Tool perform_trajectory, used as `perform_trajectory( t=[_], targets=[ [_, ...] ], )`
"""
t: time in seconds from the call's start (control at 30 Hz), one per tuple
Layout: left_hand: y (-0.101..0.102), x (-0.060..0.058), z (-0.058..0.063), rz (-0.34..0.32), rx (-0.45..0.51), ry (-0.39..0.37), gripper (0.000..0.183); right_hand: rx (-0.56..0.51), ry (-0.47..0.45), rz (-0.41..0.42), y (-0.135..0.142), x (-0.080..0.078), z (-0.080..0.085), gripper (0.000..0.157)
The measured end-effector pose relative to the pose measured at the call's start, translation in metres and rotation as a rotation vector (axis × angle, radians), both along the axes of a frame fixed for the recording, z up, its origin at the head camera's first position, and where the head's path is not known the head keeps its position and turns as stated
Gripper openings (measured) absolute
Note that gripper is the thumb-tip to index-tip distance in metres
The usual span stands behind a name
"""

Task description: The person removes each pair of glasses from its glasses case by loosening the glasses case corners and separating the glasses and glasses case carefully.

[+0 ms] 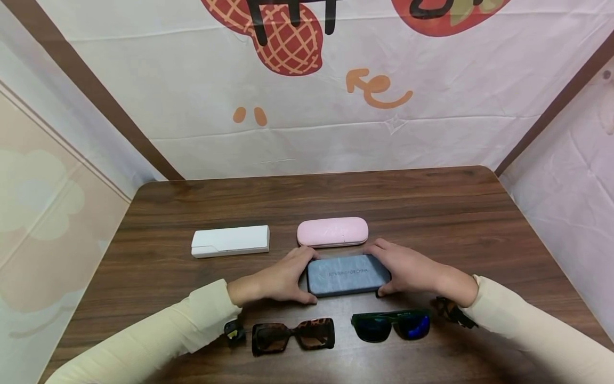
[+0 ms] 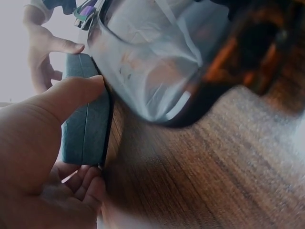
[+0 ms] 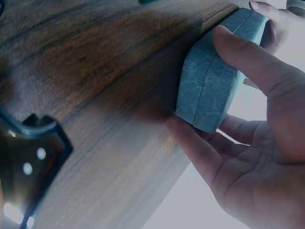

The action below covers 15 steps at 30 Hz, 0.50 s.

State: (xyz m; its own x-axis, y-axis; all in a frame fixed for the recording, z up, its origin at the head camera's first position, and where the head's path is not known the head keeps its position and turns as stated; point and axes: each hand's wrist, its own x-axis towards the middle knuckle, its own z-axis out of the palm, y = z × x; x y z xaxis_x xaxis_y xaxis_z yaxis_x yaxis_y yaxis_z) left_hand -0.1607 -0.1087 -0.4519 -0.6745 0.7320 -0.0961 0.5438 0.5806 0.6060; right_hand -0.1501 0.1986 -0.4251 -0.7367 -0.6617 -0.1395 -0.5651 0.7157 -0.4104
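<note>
A blue-grey glasses case (image 1: 349, 276) with faint lettering on its lid lies closed on the table. My left hand (image 1: 287, 276) grips its left end, thumb on the near side and fingers on the far side. At the other end my right hand (image 1: 408, 266) holds it the same way. In the left wrist view, the left thumb presses the side of the case (image 2: 86, 126). The right wrist view shows the right thumb and fingers round the case (image 3: 207, 86), which stands against the wooden surface.
Behind the blue-grey case lies a pink glasses case (image 1: 332, 231); a white case (image 1: 231, 241) is farther left. In front lie tortoiseshell sunglasses (image 1: 272, 339) and dark sunglasses with bluish lenses (image 1: 374, 328). The wooden table (image 1: 431, 205) meets a printed cloth (image 1: 326, 149) at the back.
</note>
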Motion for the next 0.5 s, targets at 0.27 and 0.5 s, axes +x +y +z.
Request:
perform_trajectory(
  t=[0.27,0.5],
  targets=[
    [0.0015,0.0017,0.0028,0.001,-0.032,0.014,0.071,0.027,0.012,-0.008,-0.0028,0.0022,0.0008,0.084],
    [0.0025,0.0023,0.0041,0.003,-0.059,0.044,0.073,0.054,0.031,-0.011,-0.0041,0.0024,0.0001,0.085]
  ],
)
